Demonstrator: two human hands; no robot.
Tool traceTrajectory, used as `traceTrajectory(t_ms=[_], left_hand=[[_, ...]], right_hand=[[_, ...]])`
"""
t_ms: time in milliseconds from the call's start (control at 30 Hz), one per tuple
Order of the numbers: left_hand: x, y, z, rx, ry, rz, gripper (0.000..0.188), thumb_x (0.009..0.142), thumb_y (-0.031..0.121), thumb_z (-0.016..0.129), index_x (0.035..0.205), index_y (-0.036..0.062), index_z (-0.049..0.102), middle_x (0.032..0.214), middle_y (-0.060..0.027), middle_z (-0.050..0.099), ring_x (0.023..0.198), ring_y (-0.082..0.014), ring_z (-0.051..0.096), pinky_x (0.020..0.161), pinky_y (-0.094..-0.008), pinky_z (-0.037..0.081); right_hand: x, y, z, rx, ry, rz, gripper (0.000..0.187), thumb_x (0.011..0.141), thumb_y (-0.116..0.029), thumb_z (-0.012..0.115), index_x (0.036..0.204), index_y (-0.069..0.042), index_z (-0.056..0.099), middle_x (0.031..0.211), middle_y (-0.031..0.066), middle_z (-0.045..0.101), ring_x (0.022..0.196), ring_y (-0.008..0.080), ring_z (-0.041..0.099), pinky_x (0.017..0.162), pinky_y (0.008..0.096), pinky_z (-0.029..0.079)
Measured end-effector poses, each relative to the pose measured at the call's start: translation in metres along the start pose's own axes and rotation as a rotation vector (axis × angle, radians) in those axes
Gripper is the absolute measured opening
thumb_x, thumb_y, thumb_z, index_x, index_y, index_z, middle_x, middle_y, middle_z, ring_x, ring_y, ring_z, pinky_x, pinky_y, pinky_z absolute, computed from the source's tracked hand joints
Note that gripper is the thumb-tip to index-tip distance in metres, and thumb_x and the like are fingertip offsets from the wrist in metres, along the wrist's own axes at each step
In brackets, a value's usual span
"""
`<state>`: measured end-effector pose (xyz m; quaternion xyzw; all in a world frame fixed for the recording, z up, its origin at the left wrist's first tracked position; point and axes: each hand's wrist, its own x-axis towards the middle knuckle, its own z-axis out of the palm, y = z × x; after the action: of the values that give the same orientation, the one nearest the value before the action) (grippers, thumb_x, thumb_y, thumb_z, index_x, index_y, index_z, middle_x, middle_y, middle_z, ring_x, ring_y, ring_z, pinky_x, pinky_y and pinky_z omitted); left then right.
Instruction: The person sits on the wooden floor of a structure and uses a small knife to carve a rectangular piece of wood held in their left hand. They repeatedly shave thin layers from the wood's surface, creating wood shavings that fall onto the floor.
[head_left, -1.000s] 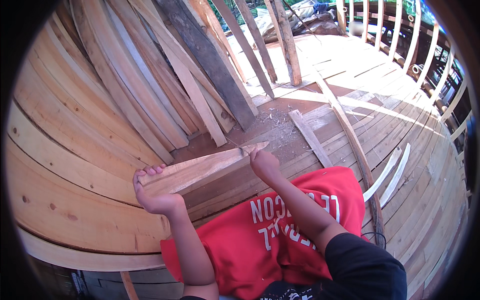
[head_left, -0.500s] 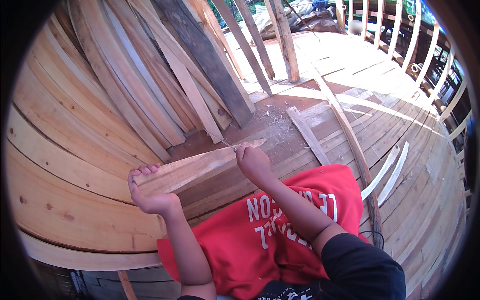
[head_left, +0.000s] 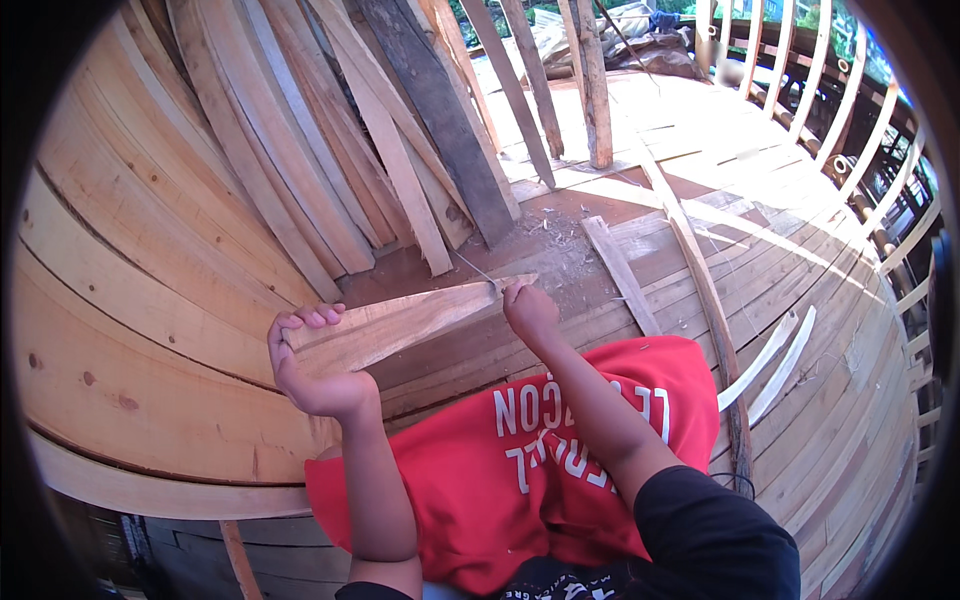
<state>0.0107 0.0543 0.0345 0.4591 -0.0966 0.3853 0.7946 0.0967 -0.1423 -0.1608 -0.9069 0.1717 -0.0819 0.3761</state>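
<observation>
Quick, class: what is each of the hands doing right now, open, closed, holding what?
Left hand: closed around the wide end of the tapered wooden plank.
Right hand: closed at the plank's narrow end, seemingly on a thin tool; unclear.

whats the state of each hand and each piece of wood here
left hand: gripping the wide near end of the wedge
right hand: closed fist at the wedge's narrow far end; any tool is too small to tell
tapered wood wedge: held off the floor between both hands
loose plank: lying flat on the floor
dark board: leaning among upright planks
</observation>
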Motion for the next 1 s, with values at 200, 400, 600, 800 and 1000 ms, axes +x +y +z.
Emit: traceTrajectory(t_ms=[200,400,600,800,1000], left_hand=[[0.004,-0.001,-0.011,-0.018,0.055,0.027,0.029,0.085,0.027,0.036,0.090,0.0022,0.049,0.075,-0.0113,0.049,0.072,-0.0242,0.051,0.075,-0.0424,0.048],[-0.001,0.002,-0.004,-0.040,-0.090,0.056,0.030,0.086,0.025,0.036,0.091,-0.0012,0.050,0.074,-0.0139,0.052,0.071,-0.0248,0.052,0.074,-0.0428,0.048],[-0.005,0.002,-0.004,0.006,-0.122,0.097,0.031,0.086,0.024,0.036,0.091,-0.0031,0.050,0.075,-0.0143,0.052,0.070,-0.0239,0.052,0.072,-0.0414,0.048],[0.003,0.002,-0.008,-0.012,-0.097,0.067,0.031,0.086,0.026,0.036,0.091,-0.0017,0.050,0.075,-0.0133,0.051,0.071,-0.0238,0.052,0.074,-0.0412,0.047],[0.007,0.001,-0.018,-0.017,-0.108,0.024,0.030,0.086,0.029,0.037,0.091,0.0017,0.049,0.076,-0.0108,0.049,0.074,-0.0238,0.051,0.078,-0.0417,0.045]], right_hand=[[-0.044,-0.055,-0.022,-0.046,-0.043,-0.133,0.056,0.096,-0.033,0.032,0.071,0.002,0.068,0.073,0.0270,0.065,0.073,0.0462,0.065,0.074,0.0543,0.051],[0.012,0.041,0.005,-0.102,0.003,0.059,0.057,0.097,-0.035,0.031,0.080,0.004,0.068,0.082,0.0306,0.064,0.084,0.0479,0.064,0.080,0.0540,0.050],[-0.033,-0.045,-0.019,-0.011,-0.073,-0.072,0.056,0.097,-0.034,0.031,0.082,0.006,0.068,0.084,0.0327,0.063,0.086,0.0509,0.061,0.082,0.0558,0.047],[-0.003,-0.005,0.003,0.039,-0.059,-0.087,0.056,0.096,-0.034,0.032,0.081,0.007,0.067,0.082,0.0343,0.061,0.085,0.0522,0.060,0.081,0.0568,0.046],[-0.040,-0.053,-0.012,0.025,-0.039,-0.129,0.056,0.096,-0.034,0.032,0.079,0.007,0.067,0.079,0.0346,0.061,0.082,0.0512,0.061,0.079,0.0558,0.048]])
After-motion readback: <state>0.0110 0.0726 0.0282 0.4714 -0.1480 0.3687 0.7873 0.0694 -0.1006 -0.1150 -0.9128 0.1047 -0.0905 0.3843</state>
